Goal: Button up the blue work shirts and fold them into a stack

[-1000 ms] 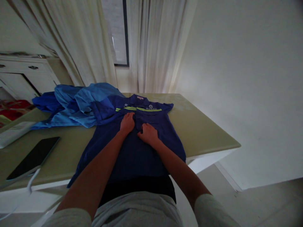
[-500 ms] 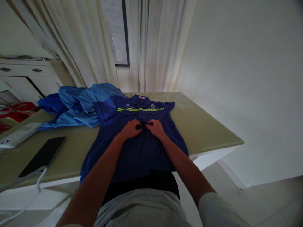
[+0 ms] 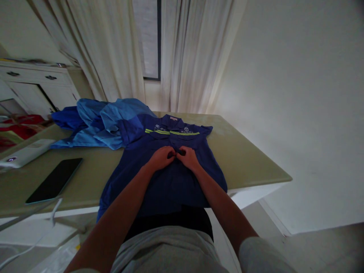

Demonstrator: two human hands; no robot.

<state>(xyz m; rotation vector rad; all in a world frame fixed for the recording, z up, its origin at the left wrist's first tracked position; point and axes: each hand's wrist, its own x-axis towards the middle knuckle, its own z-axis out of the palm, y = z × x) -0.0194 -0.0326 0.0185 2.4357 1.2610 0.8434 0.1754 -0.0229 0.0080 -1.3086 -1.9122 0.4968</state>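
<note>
A dark blue work shirt (image 3: 170, 182) lies front side up on the table, its collar at the far end and its hem hanging over the near edge. Yellow-green stripes and pale lettering cross its chest. My left hand (image 3: 163, 157) and my right hand (image 3: 187, 157) meet at the middle of its front opening, just below the chest pockets. The fingers of each hand are pinched on the shirt's front edge. Whether a button sits between the fingertips is too small to tell.
Crumpled light and dark blue clothes (image 3: 113, 121) lie left of the shirt on the greenish table (image 3: 250, 159). Farther left are a black phone (image 3: 55, 180), a white device (image 3: 28, 153) and a white cable (image 3: 55, 210). Curtains (image 3: 199, 57) and a wall stand behind.
The view has shifted slightly, so the scene sits a little differently in frame. My hands stay pinched at the shirt's front, their fingertips now closer together.
</note>
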